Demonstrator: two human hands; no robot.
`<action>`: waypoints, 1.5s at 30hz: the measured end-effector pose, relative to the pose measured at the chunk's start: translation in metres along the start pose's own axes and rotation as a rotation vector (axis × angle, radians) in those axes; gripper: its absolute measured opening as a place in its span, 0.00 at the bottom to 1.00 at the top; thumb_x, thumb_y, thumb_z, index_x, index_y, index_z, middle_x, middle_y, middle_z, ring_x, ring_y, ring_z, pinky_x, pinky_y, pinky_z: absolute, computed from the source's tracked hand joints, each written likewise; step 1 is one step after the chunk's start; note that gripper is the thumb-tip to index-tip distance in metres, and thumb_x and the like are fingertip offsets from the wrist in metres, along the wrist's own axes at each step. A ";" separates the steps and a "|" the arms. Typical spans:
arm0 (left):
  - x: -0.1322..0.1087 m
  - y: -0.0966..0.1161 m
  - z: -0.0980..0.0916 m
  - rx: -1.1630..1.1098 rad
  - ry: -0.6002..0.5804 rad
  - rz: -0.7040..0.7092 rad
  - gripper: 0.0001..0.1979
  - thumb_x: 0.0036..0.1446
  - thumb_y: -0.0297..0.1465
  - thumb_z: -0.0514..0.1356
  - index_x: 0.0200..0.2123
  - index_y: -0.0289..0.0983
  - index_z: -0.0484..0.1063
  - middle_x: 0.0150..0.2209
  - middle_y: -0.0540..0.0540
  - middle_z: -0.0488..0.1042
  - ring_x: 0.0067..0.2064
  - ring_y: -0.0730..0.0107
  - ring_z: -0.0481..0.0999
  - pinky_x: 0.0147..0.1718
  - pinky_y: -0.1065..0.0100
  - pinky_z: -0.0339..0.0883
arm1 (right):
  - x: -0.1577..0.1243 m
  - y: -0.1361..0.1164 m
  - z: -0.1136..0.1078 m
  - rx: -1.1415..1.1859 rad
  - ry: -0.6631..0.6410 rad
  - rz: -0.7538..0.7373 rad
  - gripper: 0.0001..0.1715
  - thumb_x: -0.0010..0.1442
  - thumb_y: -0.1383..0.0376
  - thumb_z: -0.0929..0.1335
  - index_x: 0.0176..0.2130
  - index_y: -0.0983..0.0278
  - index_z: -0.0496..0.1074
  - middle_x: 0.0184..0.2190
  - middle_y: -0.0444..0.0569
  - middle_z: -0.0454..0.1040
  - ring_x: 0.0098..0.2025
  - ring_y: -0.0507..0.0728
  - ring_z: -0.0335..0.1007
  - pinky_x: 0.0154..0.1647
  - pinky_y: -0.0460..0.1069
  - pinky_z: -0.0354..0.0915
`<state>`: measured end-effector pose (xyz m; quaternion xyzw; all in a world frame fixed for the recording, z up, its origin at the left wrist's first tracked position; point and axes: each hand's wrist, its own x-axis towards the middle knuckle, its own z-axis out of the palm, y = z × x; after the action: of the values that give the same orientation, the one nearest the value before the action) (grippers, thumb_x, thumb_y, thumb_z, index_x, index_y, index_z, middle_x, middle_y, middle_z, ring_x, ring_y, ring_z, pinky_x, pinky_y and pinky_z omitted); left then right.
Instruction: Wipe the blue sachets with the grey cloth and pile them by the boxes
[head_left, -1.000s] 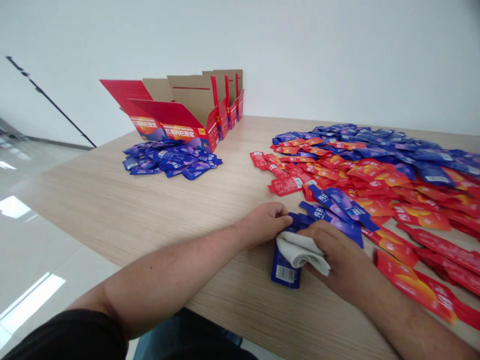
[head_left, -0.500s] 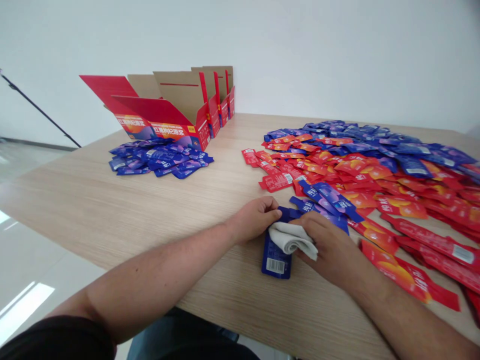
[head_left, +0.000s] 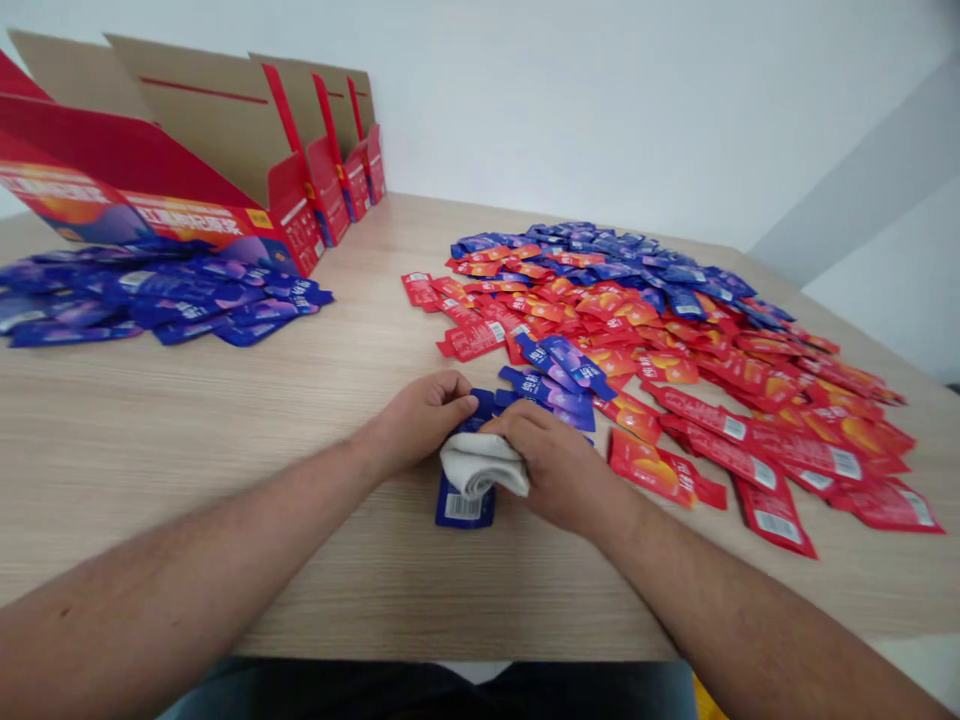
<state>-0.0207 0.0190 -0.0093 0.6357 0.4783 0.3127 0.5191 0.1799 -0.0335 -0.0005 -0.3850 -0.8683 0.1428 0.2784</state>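
Observation:
A blue pouch (head_left: 463, 508) with a barcode lies on the table in front of me. My left hand (head_left: 429, 415) pinches its upper end between thumb and fingers. My right hand (head_left: 559, 465) grips a folded white cloth (head_left: 480, 465), which rests over the middle of the pouch and hides part of it. Just beyond my right hand lie several blue pouches (head_left: 551, 390) with purple prints. A red pouch (head_left: 652, 468) is to the right of that hand.
A large heap of red pouches (head_left: 705, 370) and blue pouches (head_left: 592, 245) spreads over the right side of the table (head_left: 360, 620). On the left, a smaller pile of blue pouches (head_left: 180, 295) lies before open red cartons (head_left: 217, 215) in a row near the wall.
The view has turned to the right, so everything appears further left. Both hands keep their hold on the pouch and cloth, with little visible movement against the table.

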 end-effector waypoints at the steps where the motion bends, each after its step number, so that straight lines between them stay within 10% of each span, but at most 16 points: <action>1: 0.000 0.000 0.000 -0.018 0.011 -0.005 0.10 0.56 0.38 0.61 0.29 0.38 0.68 0.25 0.53 0.67 0.27 0.72 0.63 0.28 0.70 0.57 | 0.000 0.001 0.000 -0.015 0.029 0.028 0.15 0.59 0.71 0.72 0.46 0.60 0.74 0.42 0.51 0.78 0.45 0.59 0.74 0.47 0.53 0.72; 45: 0.000 0.001 -0.002 0.058 0.027 0.028 0.10 0.57 0.39 0.60 0.30 0.38 0.67 0.26 0.53 0.68 0.28 0.71 0.64 0.28 0.68 0.58 | 0.000 0.004 0.004 0.008 0.031 0.019 0.15 0.59 0.68 0.73 0.47 0.63 0.74 0.42 0.52 0.78 0.45 0.59 0.73 0.47 0.53 0.71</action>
<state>-0.0223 0.0193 -0.0079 0.6529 0.4851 0.3144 0.4894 0.1795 -0.0310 -0.0052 -0.3943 -0.8597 0.1428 0.2917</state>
